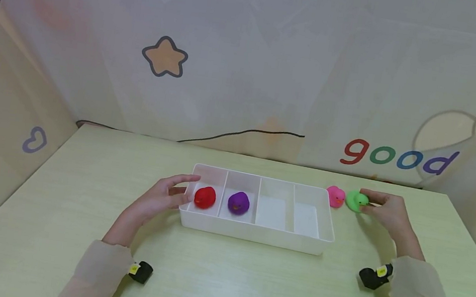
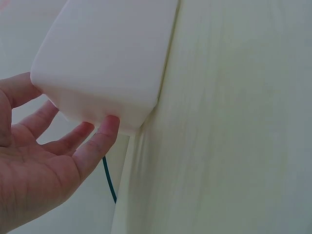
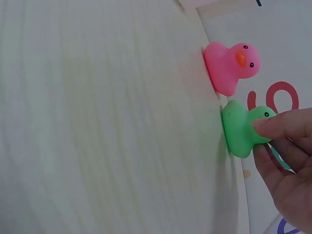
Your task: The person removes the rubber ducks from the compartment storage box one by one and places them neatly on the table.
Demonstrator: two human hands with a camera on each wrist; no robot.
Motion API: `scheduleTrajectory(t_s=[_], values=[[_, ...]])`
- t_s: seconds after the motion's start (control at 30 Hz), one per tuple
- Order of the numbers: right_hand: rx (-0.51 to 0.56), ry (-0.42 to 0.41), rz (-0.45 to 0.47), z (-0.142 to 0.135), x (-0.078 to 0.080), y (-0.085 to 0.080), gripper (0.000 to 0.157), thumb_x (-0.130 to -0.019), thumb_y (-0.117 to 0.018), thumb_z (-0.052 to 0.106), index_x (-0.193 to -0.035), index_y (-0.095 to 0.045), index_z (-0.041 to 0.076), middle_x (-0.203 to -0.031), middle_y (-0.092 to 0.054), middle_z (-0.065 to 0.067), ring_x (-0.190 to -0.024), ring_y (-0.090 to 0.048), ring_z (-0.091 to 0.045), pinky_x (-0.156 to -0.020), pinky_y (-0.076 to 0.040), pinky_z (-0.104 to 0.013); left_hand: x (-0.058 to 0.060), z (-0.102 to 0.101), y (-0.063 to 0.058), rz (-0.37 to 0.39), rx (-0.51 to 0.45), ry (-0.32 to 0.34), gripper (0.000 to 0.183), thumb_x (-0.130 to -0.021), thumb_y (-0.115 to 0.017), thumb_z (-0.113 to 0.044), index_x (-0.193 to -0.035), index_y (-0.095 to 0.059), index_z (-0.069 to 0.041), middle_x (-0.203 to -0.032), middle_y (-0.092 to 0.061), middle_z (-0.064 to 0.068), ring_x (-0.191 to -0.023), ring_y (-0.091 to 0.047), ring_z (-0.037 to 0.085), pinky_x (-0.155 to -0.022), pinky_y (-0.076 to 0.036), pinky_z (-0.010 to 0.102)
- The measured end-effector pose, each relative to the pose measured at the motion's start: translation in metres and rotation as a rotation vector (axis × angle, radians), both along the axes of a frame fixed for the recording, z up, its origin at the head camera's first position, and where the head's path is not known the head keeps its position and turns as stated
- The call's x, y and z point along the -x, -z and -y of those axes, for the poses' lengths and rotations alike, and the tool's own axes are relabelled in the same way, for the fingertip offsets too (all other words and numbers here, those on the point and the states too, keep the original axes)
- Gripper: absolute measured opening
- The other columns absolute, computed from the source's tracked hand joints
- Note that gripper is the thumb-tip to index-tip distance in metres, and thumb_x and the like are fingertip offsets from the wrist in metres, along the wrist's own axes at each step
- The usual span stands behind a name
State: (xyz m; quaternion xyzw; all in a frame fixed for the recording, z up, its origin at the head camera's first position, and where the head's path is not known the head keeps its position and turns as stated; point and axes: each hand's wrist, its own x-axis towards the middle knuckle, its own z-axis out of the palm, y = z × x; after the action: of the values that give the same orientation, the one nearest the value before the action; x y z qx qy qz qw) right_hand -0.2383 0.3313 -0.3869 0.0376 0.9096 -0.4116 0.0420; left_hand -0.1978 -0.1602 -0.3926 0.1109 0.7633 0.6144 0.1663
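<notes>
My right hand pinches a green rubber duck by its head between thumb and fingers. In the right wrist view the green duck appears to stand on the table beside a pink rubber duck, which nothing holds. My left hand grips the left end of a white divided box, its fingertips on the end wall in the left wrist view. Inside the box, a red duck sits in the leftmost compartment and a purple duck in the one beside it. The two right compartments show bare floors.
A pale wood-look table carries everything. Behind it rises a printed cloth backdrop with a star and the word "good", and similar cloth walls stand at both sides.
</notes>
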Motion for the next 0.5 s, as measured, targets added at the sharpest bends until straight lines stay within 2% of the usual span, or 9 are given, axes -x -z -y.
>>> scheduleTrajectory(t_s=[0.13, 0.27, 0.43, 0.5], values=[[-0.034, -0.014, -0.048, 0.0, -0.004, -0.003, 0.054, -0.082, -0.062, 0.003, -0.131, -0.043, -0.006, -0.131, -0.043, -0.028, -0.118, -0.043, -0.041, -0.093, -0.041, -0.033, 0.0, -0.001, 0.001, 0.004, 0.002, -0.006, 0.049, -0.089, -0.054, -0.009, -0.136, -0.041, -0.009, -0.142, -0.032, 0.017, -0.121, -0.042, 0.037, -0.09, -0.046, 0.043], [-0.032, 0.007, -0.111, 0.006, -0.01, -0.01, 0.056, -0.08, -0.063, 0.0, -0.131, -0.042, -0.006, -0.132, -0.041, -0.028, -0.119, -0.042, -0.041, -0.086, -0.041, -0.026, 0.001, -0.001, 0.001, 0.002, 0.004, -0.004, 0.049, -0.089, -0.054, -0.008, -0.137, -0.04, -0.009, -0.141, -0.033, 0.018, -0.119, -0.044, 0.037, -0.089, -0.046, 0.043], [0.018, 0.009, -0.167, 0.019, -0.019, -0.02, 0.055, -0.081, -0.063, -0.002, -0.131, -0.042, -0.006, -0.133, -0.042, -0.027, -0.119, -0.042, -0.041, -0.081, -0.041, -0.013, 0.001, 0.0, 0.001, -0.007, 0.01, 0.0, 0.049, -0.089, -0.054, -0.008, -0.137, -0.04, -0.009, -0.141, -0.033, 0.019, -0.118, -0.045, 0.036, -0.088, -0.047, 0.042], [0.043, -0.001, -0.179, 0.025, -0.023, -0.024, 0.055, -0.081, -0.063, -0.002, -0.132, -0.042, -0.006, -0.134, -0.041, -0.027, -0.12, -0.041, -0.042, -0.08, -0.041, -0.011, 0.0, 0.0, 0.001, -0.01, 0.011, 0.001, 0.049, -0.09, -0.053, -0.008, -0.137, -0.04, -0.009, -0.141, -0.033, 0.019, -0.118, -0.045, 0.037, -0.088, -0.047, 0.042]])
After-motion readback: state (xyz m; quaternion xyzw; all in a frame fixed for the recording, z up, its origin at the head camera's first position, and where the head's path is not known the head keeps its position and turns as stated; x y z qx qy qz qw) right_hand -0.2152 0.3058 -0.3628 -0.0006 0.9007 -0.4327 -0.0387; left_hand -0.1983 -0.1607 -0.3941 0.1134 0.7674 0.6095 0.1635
